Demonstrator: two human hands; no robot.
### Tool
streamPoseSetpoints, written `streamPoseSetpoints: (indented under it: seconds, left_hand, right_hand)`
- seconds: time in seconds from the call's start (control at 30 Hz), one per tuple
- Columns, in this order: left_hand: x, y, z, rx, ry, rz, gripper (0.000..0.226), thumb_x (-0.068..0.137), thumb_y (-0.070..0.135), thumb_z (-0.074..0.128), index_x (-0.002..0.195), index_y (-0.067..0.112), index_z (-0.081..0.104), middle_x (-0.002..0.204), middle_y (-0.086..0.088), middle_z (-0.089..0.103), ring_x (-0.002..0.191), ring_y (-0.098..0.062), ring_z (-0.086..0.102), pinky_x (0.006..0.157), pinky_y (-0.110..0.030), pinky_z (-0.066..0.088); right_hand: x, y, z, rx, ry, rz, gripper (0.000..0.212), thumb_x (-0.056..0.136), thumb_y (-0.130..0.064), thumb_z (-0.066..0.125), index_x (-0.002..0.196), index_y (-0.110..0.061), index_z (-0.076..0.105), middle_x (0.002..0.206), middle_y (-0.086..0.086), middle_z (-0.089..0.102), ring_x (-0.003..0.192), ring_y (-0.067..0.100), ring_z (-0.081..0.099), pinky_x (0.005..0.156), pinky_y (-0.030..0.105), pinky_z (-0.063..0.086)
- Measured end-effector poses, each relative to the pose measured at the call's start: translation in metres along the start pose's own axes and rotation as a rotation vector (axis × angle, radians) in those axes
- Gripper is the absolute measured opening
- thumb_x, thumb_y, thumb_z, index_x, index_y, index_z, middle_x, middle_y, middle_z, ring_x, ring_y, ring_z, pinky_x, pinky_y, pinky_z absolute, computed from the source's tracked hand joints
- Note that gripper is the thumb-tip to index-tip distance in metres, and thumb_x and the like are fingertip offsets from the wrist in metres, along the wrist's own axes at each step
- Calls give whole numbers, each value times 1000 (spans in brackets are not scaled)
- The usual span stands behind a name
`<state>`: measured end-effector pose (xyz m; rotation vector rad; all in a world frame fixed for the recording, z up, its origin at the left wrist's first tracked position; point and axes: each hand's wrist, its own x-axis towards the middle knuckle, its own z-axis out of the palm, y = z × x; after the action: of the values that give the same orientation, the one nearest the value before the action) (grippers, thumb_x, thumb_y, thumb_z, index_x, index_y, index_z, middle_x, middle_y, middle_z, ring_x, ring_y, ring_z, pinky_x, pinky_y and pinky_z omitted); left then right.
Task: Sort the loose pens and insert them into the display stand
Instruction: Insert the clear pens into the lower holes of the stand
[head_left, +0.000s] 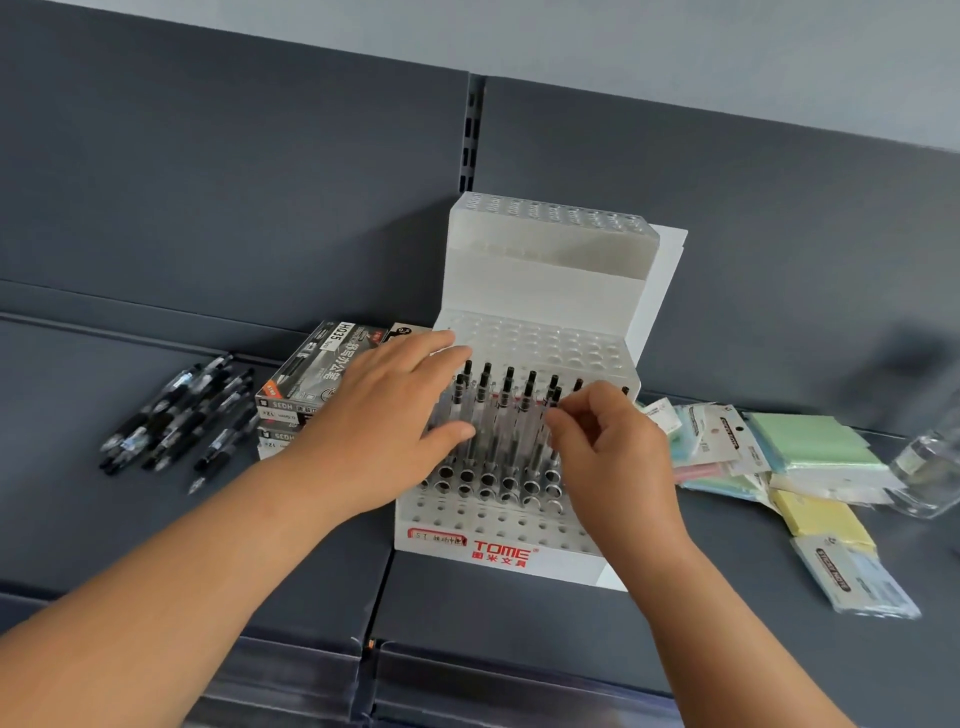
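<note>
The right hand (608, 441) pinches a clear pen (555, 399) standing in the TOME display stand (545, 291); the flat left hand (384, 415), at nine o'clock, touches neighbouring pens (484, 387).

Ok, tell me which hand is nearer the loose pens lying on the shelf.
Left. The left hand is at the display stand's left edge, nearer the loose pens; the right hand pinches a pen farther right.
</note>
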<state>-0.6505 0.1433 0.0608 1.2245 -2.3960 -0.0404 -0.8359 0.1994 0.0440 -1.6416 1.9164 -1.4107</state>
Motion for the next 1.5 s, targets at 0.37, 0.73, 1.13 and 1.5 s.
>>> streamPoseSetpoints:
  seconds: [0.37,0.73,1.13,1.5]
  left_hand:
    - [-12,-4,-2,-58,51,-62,76,89,57,44,152,31,11,159,13,4,146,-10,9,113,-27,8]
    - [-55,-123,-52,77,97,-189,78,86,62,39,151,25,18,159,6,13,146,-13,10,116,-30,10]
    - [-89,-288,-75,109,-44,-251,77,89,63,35,152,24,14,160,2,12,146,-17,8,117,-34,8]
    - [-65,-310,-17,8,-320,-313,75,90,66,27,146,16,23,147,-5,38,137,-24,30,110,-39,25]
  right_hand:
    - [-10,-14,-4,-102,152,-228,14,90,-27,62,100,-18,62,89,-10,58,76,5,55,67,18,44]
    - [-19,-86,103,-331,-16,-470,53,89,-44,46,133,-16,51,138,7,50,131,26,42,108,42,36]
    - [-24,-160,252,-364,-264,-268,63,93,-44,50,147,-18,31,155,0,24,144,17,17,118,31,16]
    - [-20,-133,323,-614,-402,111,63,97,-49,38,148,-17,20,157,12,14,146,27,9,115,38,16]
